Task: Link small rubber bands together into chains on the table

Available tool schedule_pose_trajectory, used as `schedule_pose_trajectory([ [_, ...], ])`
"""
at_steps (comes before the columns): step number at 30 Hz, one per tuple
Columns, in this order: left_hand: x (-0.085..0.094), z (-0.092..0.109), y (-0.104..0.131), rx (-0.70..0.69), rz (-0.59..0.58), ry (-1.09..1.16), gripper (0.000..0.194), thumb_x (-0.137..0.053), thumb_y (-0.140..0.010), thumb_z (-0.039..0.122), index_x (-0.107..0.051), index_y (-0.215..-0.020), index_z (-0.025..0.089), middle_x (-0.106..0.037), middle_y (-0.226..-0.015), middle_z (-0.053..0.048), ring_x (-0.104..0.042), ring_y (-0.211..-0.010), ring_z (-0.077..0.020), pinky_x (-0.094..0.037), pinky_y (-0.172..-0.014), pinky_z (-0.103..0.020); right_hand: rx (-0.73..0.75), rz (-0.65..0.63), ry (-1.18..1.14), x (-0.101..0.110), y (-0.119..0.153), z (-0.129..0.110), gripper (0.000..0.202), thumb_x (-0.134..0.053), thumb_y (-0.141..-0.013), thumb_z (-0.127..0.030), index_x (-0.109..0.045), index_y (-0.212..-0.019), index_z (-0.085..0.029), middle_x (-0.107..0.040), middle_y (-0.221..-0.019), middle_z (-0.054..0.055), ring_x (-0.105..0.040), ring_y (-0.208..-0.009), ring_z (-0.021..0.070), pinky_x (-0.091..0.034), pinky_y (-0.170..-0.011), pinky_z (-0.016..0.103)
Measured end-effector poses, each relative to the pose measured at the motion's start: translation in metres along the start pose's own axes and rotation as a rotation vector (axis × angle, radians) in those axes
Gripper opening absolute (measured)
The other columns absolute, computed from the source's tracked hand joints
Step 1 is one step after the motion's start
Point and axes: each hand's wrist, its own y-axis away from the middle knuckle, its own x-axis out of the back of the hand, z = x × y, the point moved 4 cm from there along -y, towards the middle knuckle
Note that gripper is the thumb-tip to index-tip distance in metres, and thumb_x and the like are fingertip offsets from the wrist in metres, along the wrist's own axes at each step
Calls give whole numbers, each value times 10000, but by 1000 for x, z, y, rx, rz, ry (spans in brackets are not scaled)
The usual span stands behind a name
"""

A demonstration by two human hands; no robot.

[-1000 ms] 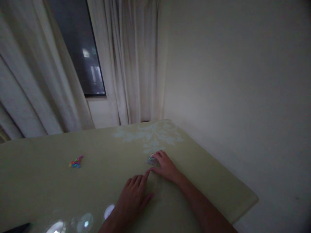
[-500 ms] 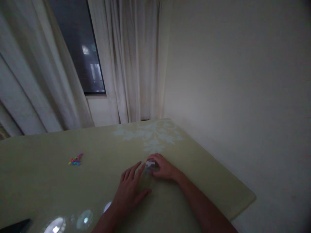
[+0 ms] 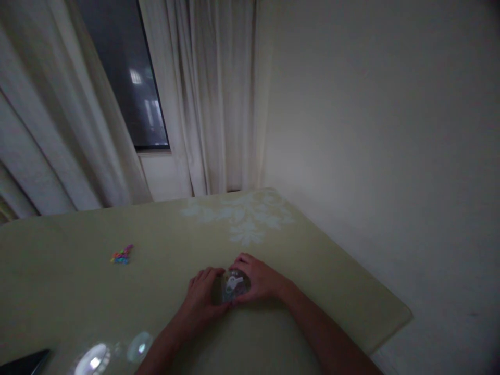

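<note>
Between my two hands is a small clear container (image 3: 234,284) with a white shape showing on or in it; its exact kind is too dim to tell. My right hand (image 3: 255,276) wraps around its right side, fingers at the far edge and thumb at the near edge. From the left, my left hand (image 3: 203,294) curves in, with fingertips and thumb at the container's left part. The container is low over the tabletop or on it; I cannot tell which.
Small colourful pieces (image 3: 122,255) lie in a pile on the pale green table (image 3: 164,234). Near the front left are a shiny round clear item (image 3: 92,360), a clear disc (image 3: 139,346) and a dark flat object (image 3: 25,362). A wall (image 3: 371,156) borders the right side.
My right hand has drawn the container slightly towards me and left. My left hand, spread flat before, has curled its fingers and thumb in around the container's left side.
</note>
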Motion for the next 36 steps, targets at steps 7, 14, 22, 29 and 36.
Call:
schedule_pose_trajectory([
  [7, 5, 0, -1, 42, -24, 37, 622, -843, -692, 469, -657, -1207, 173, -709, -1165, -147, -649, -1092, -337, -494, -943, -434, 37, 14, -47, -1, -2, -1, 747, -943, -631, -424, -644, -1280, -208, -596, -1195, 87, -582, -1117, 263, -487, -976, 357],
  [14, 4, 0, 0, 42, -5, 81, 677, -845, -697, 492, -617, -1263, 198, -716, -1137, -120, -674, -1055, -307, -511, -904, -393, 43, 32, -61, 1, -1, -3, 747, -946, -629, -439, -641, -1277, -225, -614, -1193, 78, -605, -1086, 258, -492, -961, 357],
  [22, 1, -5, 0, 5, 16, 20, 627, -818, -708, 325, -641, -1291, 181, -703, -1225, -135, -640, -1148, -329, -481, -1028, -471, -57, 342, -163, 21, 1, 21, 729, -923, -681, -512, -647, -1281, -203, -605, -1209, 90, -602, -1137, 249, -480, -1032, 394],
  [29, 4, -6, -2, -31, 76, -15, 611, -812, -747, 325, -623, -1321, 234, -682, -1300, -110, -621, -1212, -329, -472, -1063, -499, -558, 571, 297, 55, 27, 94, 588, -849, -781, -431, -668, -1290, -197, -641, -1253, 160, -592, -1198, 332, -457, -1066, 470],
  [36, 7, -10, 0, 15, 145, -6, 572, -793, -775, 325, -602, -1308, 244, -668, -1334, -101, -624, -1234, -320, -484, -1070, -488, -602, 564, 380, 55, 29, 90, 460, -839, -796, -352, -703, -1203, -186, -652, -1238, 164, -604, -1171, 334, -484, -1021, 457],
])
